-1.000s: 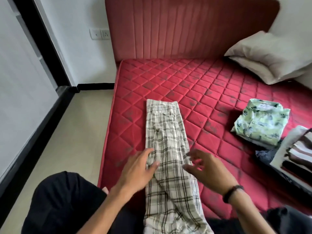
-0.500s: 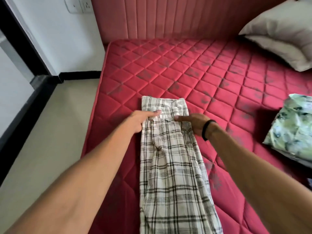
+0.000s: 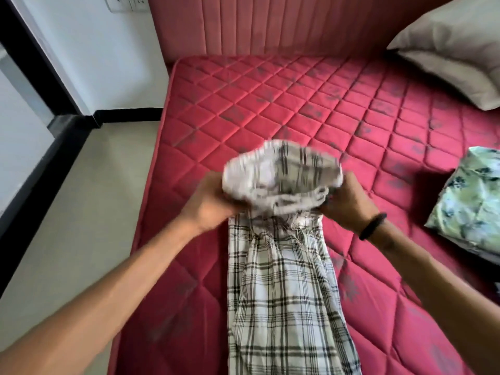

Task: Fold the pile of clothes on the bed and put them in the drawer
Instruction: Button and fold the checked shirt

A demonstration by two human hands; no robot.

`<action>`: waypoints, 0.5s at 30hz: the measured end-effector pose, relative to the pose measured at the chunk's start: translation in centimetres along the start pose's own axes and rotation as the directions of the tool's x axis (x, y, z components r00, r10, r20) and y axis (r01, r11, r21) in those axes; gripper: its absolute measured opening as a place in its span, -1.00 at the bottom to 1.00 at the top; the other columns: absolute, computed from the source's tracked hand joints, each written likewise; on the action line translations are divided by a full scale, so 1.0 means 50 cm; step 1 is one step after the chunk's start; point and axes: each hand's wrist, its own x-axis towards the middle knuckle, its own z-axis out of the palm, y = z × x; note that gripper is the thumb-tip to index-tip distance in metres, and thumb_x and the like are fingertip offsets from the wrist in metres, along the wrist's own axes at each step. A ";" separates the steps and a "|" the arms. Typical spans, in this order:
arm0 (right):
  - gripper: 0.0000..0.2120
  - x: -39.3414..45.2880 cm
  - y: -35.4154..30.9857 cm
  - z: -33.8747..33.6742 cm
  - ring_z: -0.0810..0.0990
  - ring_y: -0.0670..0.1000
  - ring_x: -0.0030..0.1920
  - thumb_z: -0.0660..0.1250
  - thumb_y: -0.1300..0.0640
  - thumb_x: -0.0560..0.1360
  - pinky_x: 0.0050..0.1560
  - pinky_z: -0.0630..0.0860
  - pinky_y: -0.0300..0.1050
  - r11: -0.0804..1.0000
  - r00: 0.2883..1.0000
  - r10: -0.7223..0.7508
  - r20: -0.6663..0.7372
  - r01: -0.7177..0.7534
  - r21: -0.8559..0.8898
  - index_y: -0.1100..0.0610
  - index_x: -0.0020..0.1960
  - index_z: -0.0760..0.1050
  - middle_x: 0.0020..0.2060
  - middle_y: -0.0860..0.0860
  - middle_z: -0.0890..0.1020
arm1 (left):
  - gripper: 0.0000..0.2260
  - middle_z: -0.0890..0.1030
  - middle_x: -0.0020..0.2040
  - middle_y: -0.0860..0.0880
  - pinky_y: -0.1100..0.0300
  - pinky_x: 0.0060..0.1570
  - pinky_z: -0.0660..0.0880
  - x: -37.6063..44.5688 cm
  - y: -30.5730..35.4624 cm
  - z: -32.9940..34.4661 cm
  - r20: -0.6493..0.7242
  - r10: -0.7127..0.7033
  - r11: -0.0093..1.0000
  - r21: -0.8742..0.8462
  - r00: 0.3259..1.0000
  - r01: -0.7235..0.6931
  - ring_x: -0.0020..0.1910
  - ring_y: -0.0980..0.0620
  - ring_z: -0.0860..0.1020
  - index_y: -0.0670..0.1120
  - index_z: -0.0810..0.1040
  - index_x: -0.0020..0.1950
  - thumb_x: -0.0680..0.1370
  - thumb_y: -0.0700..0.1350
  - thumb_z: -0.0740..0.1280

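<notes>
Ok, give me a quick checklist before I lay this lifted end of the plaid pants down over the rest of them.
1. Left hand grips the lifted end: ok.
2. Right hand grips the other side: ok.
3. Plaid pants lie straight along the mattress below the hands: ok.
4. Lifted end flat and even: not ok, it is bunched and blurred.
5. Green floral shirt lies apart from the landing spot: ok.
6. Near end of the pants, where the fold may line up: cannot tell, it runs out of view.

Grey pillow (image 3: 457, 50) at the padded red headboard (image 3: 270, 25), wall socket (image 3: 127, 2) above the pale floor (image 3: 89, 212)
</notes>
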 end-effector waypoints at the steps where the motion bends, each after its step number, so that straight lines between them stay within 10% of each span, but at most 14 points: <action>1: -0.81 -0.034 -0.018 0.001 0.56 -0.33 -0.23 0.51 -0.08 0.40 -0.19 0.50 -0.28 0.991 0.998 -0.065 0.022 0.067 -0.112 -0.01 -0.08 0.63 -0.25 -0.28 0.65 | -0.81 0.70 0.03 -0.02 -0.13 0.11 0.58 -0.041 0.011 0.012 -0.003 0.116 0.984 0.138 0.993 -0.114 0.11 -0.10 0.66 -0.09 0.72 0.00 0.40 -0.15 0.55; 4: -0.67 -0.117 -0.037 0.017 0.63 -0.08 -0.12 0.37 -0.16 0.49 -0.06 0.52 -0.06 0.898 0.966 -0.220 0.136 0.255 -0.359 0.06 0.05 0.68 -0.14 -0.15 0.67 | -0.81 0.60 0.12 0.26 0.01 0.18 0.51 -0.147 0.030 0.046 0.123 0.284 0.853 0.421 0.951 -0.309 0.20 0.08 0.55 0.03 0.71 0.08 0.56 -0.06 0.33; 7: -0.68 -0.192 -0.012 0.044 0.64 0.14 0.09 0.30 0.08 0.61 0.10 0.54 0.15 0.693 0.911 -0.311 0.270 0.411 -0.592 0.14 0.30 0.61 0.10 0.03 0.67 | -0.66 0.62 0.31 0.10 -0.09 0.33 0.42 -0.209 0.016 0.057 0.295 0.314 0.702 0.568 0.903 -0.430 0.41 -0.02 0.47 -0.07 0.68 0.22 0.61 -0.14 0.15; 11: -0.33 -0.277 0.017 0.068 0.36 0.20 0.51 0.35 0.12 0.62 0.40 0.43 0.21 0.574 0.905 -0.161 0.394 0.411 -0.708 -0.07 0.64 0.16 0.51 0.09 0.40 | -0.09 0.17 0.66 0.03 -0.10 0.57 0.18 -0.273 0.001 0.071 0.440 0.093 0.549 0.725 0.893 -0.415 0.66 -0.06 0.04 0.05 0.13 0.67 0.36 -0.27 0.39; 15: -0.05 -0.359 -0.012 0.059 0.11 0.24 0.62 0.43 0.20 0.48 0.40 0.43 0.29 0.514 0.853 -0.056 0.520 0.471 -0.717 -0.12 0.67 -0.05 0.66 0.07 0.08 | 0.00 0.03 0.69 -0.03 -0.23 0.56 0.08 -0.360 0.009 0.096 0.528 -0.014 0.541 0.718 0.849 -0.438 0.66 -0.01 -0.19 0.19 -0.15 0.67 0.37 -0.35 0.22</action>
